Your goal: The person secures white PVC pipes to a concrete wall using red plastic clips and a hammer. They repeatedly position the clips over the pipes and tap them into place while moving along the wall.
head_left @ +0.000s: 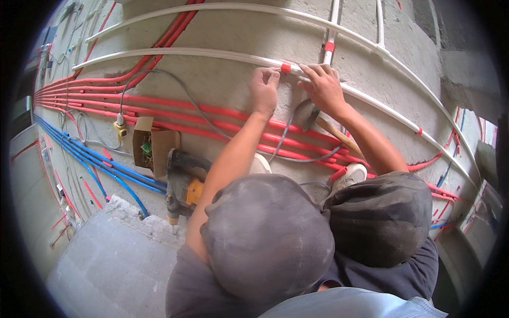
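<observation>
My left hand (263, 91) is pinched just left of a red band (286, 68) on a white conduit (371, 99); what its fingertips hold is too small to make out. My right hand (322, 87) curls its fingers over that conduit just right of the band. Below my right hand lies a hammer with a wooden handle (339, 135), its head partly hidden behind that hand. Other white conduits (212, 9) run above, and a bundle of red pipes (217, 108) crosses below my hands on the concrete.
A cardboard box (164, 146) holding small items lies left of my arms, beside a yellow-black power drill (193, 191). Blue pipes (101, 159) run at the left, with grey cables and a yellow plug (119, 130). A rough concrete block (106, 259) fills the lower left.
</observation>
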Tool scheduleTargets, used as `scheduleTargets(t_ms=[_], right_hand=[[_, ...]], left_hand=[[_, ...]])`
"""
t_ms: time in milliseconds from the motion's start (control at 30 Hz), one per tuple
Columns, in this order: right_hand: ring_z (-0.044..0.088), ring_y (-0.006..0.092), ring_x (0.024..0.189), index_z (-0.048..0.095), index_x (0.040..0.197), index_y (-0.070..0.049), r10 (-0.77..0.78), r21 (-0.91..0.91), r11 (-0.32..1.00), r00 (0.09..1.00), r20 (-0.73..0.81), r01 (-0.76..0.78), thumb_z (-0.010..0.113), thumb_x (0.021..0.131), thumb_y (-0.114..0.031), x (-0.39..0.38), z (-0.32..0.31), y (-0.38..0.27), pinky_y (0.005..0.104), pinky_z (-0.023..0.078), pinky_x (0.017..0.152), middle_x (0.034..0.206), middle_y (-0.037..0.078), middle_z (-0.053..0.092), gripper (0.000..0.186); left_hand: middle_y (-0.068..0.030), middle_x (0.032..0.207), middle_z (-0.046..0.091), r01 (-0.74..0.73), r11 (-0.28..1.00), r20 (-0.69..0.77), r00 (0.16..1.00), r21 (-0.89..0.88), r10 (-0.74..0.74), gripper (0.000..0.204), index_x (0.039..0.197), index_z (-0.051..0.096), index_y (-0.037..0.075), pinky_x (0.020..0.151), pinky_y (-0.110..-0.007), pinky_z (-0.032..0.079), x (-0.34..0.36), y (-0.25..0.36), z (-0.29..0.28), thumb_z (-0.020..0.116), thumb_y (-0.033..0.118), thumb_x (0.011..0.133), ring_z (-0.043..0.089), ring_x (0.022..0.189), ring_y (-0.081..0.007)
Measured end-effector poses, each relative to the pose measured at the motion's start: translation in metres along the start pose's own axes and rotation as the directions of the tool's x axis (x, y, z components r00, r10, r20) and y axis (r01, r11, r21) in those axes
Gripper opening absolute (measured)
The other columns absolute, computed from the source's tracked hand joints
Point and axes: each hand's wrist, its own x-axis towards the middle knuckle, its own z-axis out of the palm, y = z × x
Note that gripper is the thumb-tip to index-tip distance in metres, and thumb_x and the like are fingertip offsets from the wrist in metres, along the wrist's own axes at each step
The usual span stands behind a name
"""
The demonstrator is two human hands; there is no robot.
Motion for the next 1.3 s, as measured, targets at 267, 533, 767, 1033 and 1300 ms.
scheduleTargets(t_ms=[267,533,767,1033,1300], right_hand=[[0.066,0.026,0.104,0.071,0.124,-0.018,0.089,0.003,0.996,0.993,0.071,-0.09,0.071,0.091,-0.035,0.026,0.028,-0.002,0.0428,0.049,0.086,0.111,0.004,0.067,0.037],[0.066,0.0273,0.103,0.072,0.121,-0.018,0.152,0.023,0.988,0.983,0.104,-0.155,0.07,0.092,-0.032,0.031,0.025,-0.005,0.0431,0.049,0.085,0.106,0.005,0.066,0.033],[0.066,0.0316,0.094,0.074,0.119,-0.02,0.2,0.02,0.979,0.974,0.106,-0.204,0.072,0.09,-0.033,0.031,0.027,-0.006,0.0448,0.051,0.082,0.104,0.006,0.065,0.033],[0.067,0.0306,0.102,0.072,0.122,-0.015,0.211,0.032,0.975,0.964,0.162,-0.219,0.072,0.09,-0.03,0.031,0.021,-0.001,0.0448,0.05,0.087,0.111,0.01,0.066,0.036],[0.056,0.041,0.118,0.061,0.13,-0.006,0.061,0.184,0.982,0.996,-0.057,-0.05,0.074,0.082,-0.007,-0.027,-0.01,-0.013,0.0482,0.046,0.099,0.127,0.018,0.061,0.049]], left_hand=[[-0.0041,0.103,0.068,0.034,0.999,0.003,0.999,-0.008,-0.034,0.008,0.099,0.061,0.006,0.085,-0.028,0.047,0.003,-0.003,-0.002,0.066,0.0,0.097,0.06,0.093,-0.0112],[-0.0066,0.111,0.071,0.051,0.998,0.057,0.997,0.026,-0.052,0.007,0.098,0.063,0.005,0.095,-0.03,0.049,0.003,0.0,-0.004,0.065,-0.001,0.097,0.063,0.103,-0.0137],[-0.0074,0.109,0.073,0.041,0.997,0.097,0.994,0.072,-0.048,0.007,0.094,0.065,0.003,0.092,-0.03,0.051,0.005,0.001,-0.008,0.066,-0.003,0.096,0.065,0.099,-0.0136],[-0.0089,0.109,0.074,0.032,0.997,0.125,0.991,0.068,-0.041,0.007,0.092,0.066,0.004,0.092,-0.029,0.051,0.008,0.001,-0.006,0.068,-0.003,0.094,0.066,0.101,-0.0133],[-0.0009,0.089,0.068,0.092,0.99,-0.198,0.978,0.111,-0.068,0.008,0.088,0.065,0.006,0.074,-0.028,0.05,0.007,-0.002,-0.022,0.071,0.001,0.09,0.059,0.078,-0.0104]])
